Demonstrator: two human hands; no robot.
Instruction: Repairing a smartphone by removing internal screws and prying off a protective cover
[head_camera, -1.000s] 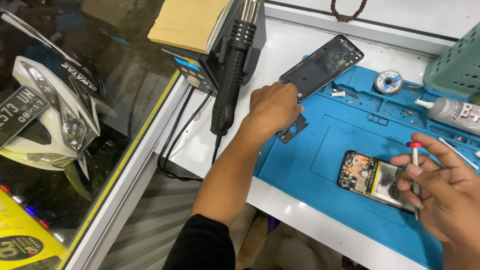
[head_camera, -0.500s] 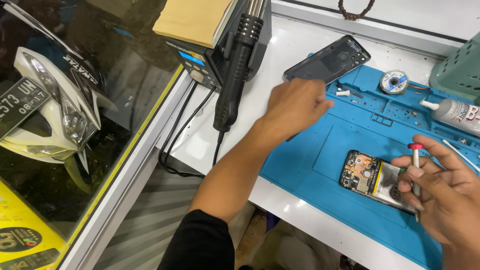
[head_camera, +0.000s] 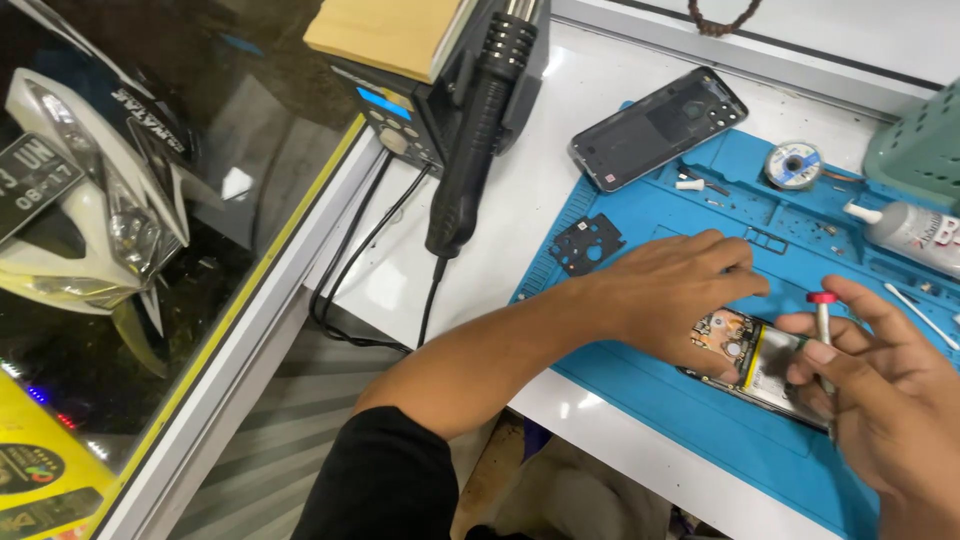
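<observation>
Left hand (head_camera: 670, 300) has pulled back from the mat's far-left corner, leaving the black shield plate (head_camera: 585, 243) there; fingers now spread, resting on the opened phone (head_camera: 760, 365) at the near desk edge. Right hand (head_camera: 890, 400), fingers clamped on red-capped screwdriver (head_camera: 822, 335), tip over phone. Disassembly likely resumes.

opened phone (head_camera: 760, 362) partly under both hands, right hand (head_camera: 890, 400) cut off

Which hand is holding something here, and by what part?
The right hand holds a red-capped screwdriver by its shaft, upright over the opened phone. The left hand rests on the phone's left end, gripping nothing visible.
</observation>
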